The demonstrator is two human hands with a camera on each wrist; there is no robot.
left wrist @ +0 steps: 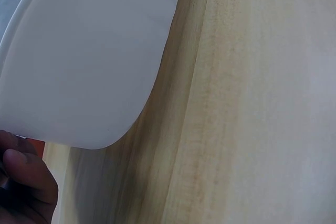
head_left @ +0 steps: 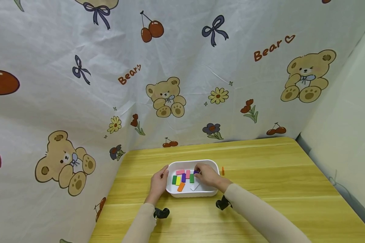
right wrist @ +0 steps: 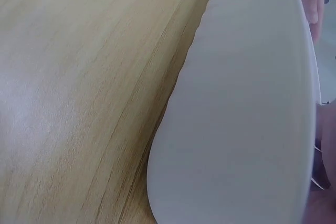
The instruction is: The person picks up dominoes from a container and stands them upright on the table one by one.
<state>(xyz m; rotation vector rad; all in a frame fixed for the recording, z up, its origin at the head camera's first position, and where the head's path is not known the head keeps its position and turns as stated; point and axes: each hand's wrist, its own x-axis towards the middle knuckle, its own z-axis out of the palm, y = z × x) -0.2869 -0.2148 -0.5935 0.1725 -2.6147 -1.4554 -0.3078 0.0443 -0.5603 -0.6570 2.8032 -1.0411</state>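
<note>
Tray (head_left: 192,194), white and smooth-walled, set on a wood-grained bench (head_left: 188,219) with its long axis running left to right. Its left end is held by the left hand (head_left: 159,184); inside its right half, a purple block (head_left: 196,171) is pinched, as far as can be seen, by the fingertips of the right hand (head_left: 208,174), just behind a green block (head_left: 192,178). Because the pinched piece is largely covered by the fingers, its direction cannot be told; a second purple block (head_left: 184,178), near the tray's middle, is aligned lengthwise from front to back. Both purple pieces are judged light, stiff and not easily broken, perhaps slightly slippery on their flat faces, and are best taken across the narrow sides. The tray, probably light, is best steadied at an end rim. An orange piece (head_left: 223,171) is seen just beyond the right end, directed front to back.
</note>
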